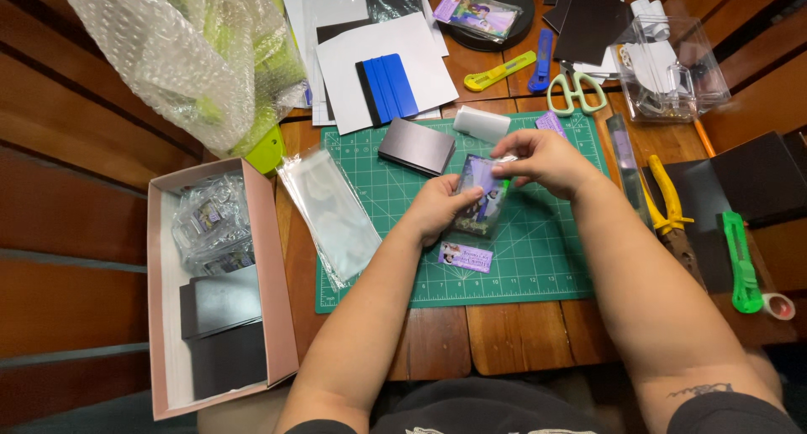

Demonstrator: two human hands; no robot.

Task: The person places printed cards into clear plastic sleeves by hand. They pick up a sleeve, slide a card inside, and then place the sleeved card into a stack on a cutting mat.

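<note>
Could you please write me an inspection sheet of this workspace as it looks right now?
Surface: wooden table with a green cutting mat on it.
Job's things: picture card in a clear sleeve, held over the mat; small purple card lying on the mat below it.
Clutter: stack of clear sleeves, dark sheets, blue squeegee, scissors, green knife, pink box of packed items, bubble wrap.
Grips: left hand holds the card's lower part; right hand pinches its top edge.
Cables: nothing seen.
Surroundings: wooden slats on the left.
</note>
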